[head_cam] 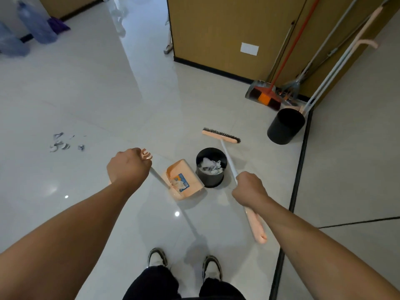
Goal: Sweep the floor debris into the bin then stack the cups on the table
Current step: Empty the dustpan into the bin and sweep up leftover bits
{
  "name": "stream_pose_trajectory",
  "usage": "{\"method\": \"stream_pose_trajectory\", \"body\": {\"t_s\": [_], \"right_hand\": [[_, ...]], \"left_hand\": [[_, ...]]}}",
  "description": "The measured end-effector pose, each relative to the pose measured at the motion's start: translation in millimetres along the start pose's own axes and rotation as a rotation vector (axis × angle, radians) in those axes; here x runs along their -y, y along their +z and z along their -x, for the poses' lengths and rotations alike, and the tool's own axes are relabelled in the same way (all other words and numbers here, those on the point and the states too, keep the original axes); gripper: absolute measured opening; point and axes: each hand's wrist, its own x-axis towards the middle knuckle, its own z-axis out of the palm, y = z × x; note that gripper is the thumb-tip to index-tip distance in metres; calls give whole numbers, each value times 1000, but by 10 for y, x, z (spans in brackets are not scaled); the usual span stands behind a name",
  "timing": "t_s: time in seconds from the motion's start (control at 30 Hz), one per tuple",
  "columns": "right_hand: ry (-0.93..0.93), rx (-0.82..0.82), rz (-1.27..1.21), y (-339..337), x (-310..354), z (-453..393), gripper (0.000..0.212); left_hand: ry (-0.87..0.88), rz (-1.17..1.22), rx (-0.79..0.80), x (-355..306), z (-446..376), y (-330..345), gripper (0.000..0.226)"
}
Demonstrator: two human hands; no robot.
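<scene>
1. Left hand (pixel 127 165), centre of frame: grip closed round the top of the dustpan handle; the peach dustpan (pixel 184 180) hangs tilted just beside the bin.
2. Right hand (pixel 249 189), right of centre: grip closed on the broom (pixel 221 136) shaft, brush head above the bin in frame.
3. Black bin (pixel 211 169), centre, on the floor, crumpled paper inside.
4. Floor debris (pixel 62 144), left of frame, scattered scraps, well apart from the bin.
5. Second black bin (pixel 285 126) at right near leaning brooms.
</scene>
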Motion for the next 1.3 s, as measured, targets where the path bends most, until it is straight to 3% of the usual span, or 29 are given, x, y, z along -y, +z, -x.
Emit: {"method": "stream_pose_trajectory", "body": {"t_s": [0.23, 0.47, 0.83, 1.07, 1.17, 1.3], "right_hand": [[-78, 101, -51, 248, 1248, -562, 18], [-224, 251, 26, 679, 3073, -1078, 19], [-220, 436, -33, 1406, 5584, -1693, 22], [-237, 422, -18, 1624, 6909, -2495, 15], [-265, 412, -26, 1754, 7590, -3027, 2], [-283, 449, -43, 1897, 8584, -3853, 16]], "left_hand": [[-212, 105, -27, 1002, -533, -201, 17], [-405, 148, -71, 2531, -1359, -440, 18], [-646, 58, -66, 4705, -2340, -1006, 19], [-822, 41, -83, 5515, -3107, -872, 20], [-913, 17, -95, 5811, -3623, -756, 23], [-1020, 10, -71, 6126, -4332, -585, 26]]}}
